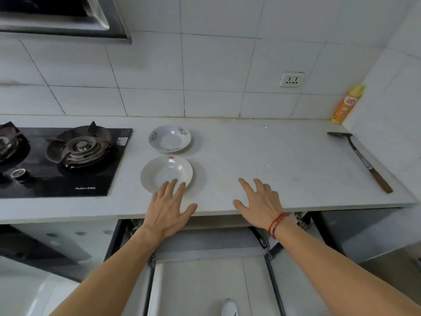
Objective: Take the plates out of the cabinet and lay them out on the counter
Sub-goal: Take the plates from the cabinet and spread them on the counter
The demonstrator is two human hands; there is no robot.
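Two plates on counter (273, 156): far plate (170, 138), near plate (166, 173); left hand (167, 212) fingers spread over near plate's rim, right hand (259, 204) splayed, empty.

Small white brand mark on stove (66, 160) front, red logo on bottle (347, 103): both unreadable.

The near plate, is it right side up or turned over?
Right side up. The near plate shows its hollow inside and lies flat on the counter.
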